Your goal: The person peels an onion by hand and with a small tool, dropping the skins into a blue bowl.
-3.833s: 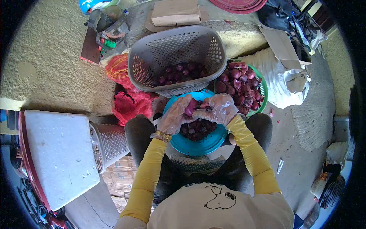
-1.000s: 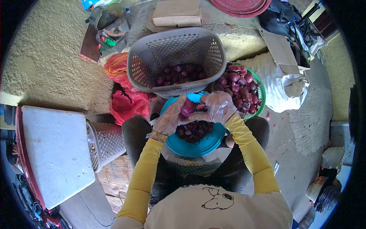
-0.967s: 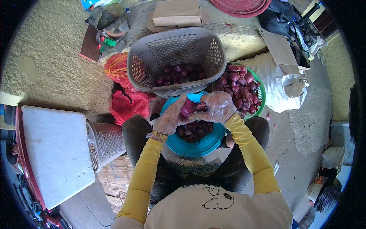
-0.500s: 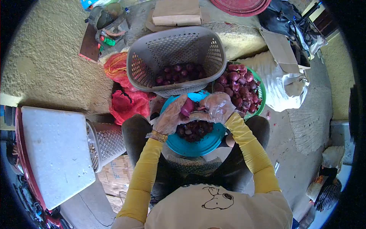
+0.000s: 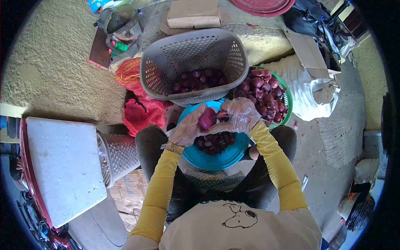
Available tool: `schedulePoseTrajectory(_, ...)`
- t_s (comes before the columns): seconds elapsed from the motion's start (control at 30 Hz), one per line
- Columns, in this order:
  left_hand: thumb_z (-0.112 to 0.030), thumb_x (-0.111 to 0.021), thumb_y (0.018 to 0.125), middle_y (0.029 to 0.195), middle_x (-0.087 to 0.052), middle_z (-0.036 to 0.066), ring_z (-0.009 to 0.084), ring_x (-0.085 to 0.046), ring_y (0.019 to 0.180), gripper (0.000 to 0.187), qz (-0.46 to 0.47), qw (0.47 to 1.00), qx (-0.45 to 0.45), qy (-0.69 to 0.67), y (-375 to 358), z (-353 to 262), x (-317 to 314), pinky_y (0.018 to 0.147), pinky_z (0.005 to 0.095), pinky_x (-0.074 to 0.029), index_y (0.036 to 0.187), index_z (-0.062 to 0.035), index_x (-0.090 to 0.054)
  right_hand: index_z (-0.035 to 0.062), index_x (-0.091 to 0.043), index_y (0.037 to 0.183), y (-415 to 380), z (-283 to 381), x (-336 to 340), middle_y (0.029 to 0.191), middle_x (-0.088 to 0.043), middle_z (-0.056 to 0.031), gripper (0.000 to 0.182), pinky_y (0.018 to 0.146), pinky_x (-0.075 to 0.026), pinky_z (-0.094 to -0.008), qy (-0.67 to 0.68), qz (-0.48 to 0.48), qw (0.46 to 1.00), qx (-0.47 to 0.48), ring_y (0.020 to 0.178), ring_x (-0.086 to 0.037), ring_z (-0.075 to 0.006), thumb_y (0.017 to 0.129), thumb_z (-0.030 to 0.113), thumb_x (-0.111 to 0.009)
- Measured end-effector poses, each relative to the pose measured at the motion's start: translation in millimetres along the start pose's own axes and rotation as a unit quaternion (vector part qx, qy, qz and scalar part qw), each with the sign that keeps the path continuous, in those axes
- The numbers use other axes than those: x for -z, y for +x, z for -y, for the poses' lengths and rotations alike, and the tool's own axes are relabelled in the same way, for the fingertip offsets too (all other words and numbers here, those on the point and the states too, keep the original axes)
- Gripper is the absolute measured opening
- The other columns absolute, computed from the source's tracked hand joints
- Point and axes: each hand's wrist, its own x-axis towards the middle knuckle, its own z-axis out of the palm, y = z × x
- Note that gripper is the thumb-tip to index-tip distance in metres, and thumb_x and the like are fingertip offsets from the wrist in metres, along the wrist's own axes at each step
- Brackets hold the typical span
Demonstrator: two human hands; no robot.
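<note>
Both my hands wear clear plastic gloves and meet above a blue basin [image 5: 196,160] between my knees. My left hand [image 5: 187,128] is closed around a red onion [image 5: 207,119]. Close against the onion's right side, my right hand [image 5: 241,114] is pinched on a reddish strip that looks like onion skin [image 5: 222,114]. Its fingertips are partly hidden. In the basin below lie several dark pieces of onion skin [image 5: 214,143].
Beyond the basin stands a grey basket [image 5: 191,93] with several red onions [image 5: 200,78] inside. At right, a green basket [image 5: 288,100] holds more onions. Red mesh sacks [image 5: 143,114] lie at left, near a white foam board [image 5: 62,166]. A white sack [image 5: 312,96] sits far right.
The onion has turned in my left hand, and its broader side now faces up. My right hand has shifted slightly, and a reddish strip shows at its fingers.
</note>
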Motion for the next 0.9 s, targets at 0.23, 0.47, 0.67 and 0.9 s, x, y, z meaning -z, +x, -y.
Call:
schedulePoseTrajectory(0.23, -0.037, -0.060, 0.103, 0.104, -0.070, 0.011, 0.0205, -0.071, 0.084, 0.039, 0.000, 0.998, 0.034, -0.044, -5, -9, -18, 0.061, 0.0349, -0.060, 0.119, -0.0022, -0.056, 0.0149, -0.069, 0.087, -1, 0, -6, 0.078, -0.069, -0.0130, 0.066, 0.067, -0.053, -0.0478, -0.030, -0.043, 0.998, 0.033, 0.076, -0.068, -0.0374, 0.069, 0.078, -0.072)
schedulePoseTrajectory(0.47, -0.043, -0.058, 0.103, 0.095, -0.068, 0.009, 0.0166, -0.067, 0.082, 0.037, 0.023, 0.998, 0.034, 0.037, -1, -11, -7, 0.060, 0.0346, -0.057, 0.109, -0.0058, -0.057, 0.0145, -0.071, 0.083, -2, -1, -20, 0.069, -0.065, -0.0130, 0.062, 0.060, -0.052, -0.0511, -0.052, -0.036, 0.996, 0.069, 0.068, -0.067, -0.0376, 0.077, 0.076, -0.065)
schedulePoseTrajectory(0.67, -0.041, -0.061, 0.101, 0.097, -0.068, 0.007, 0.0196, -0.067, 0.089, 0.043, -0.028, 0.998, 0.004, -0.060, 5, -4, -9, 0.066, 0.0318, -0.057, 0.121, -0.0031, -0.056, 0.0145, -0.071, 0.083, -2, -3, -20, 0.067, -0.065, -0.0136, 0.063, 0.057, -0.051, -0.0530, -0.100, 0.028, 0.991, 0.089, 0.067, -0.067, -0.0368, 0.079, 0.077, -0.062)
schedulePoseTrajectory(0.9, -0.045, -0.056, 0.103, 0.102, -0.071, 0.007, 0.0193, -0.069, 0.088, 0.051, 0.081, 0.908, -0.272, 0.308, 5, -4, 1, 0.065, 0.0312, -0.058, 0.131, -0.0020, -0.057, 0.0131, -0.070, 0.086, -4, -2, -8, 0.075, -0.068, -0.0135, 0.063, 0.067, -0.053, -0.0476, -0.014, -0.063, 0.997, 0.031, 0.072, -0.067, -0.0403, 0.076, 0.075, -0.068)
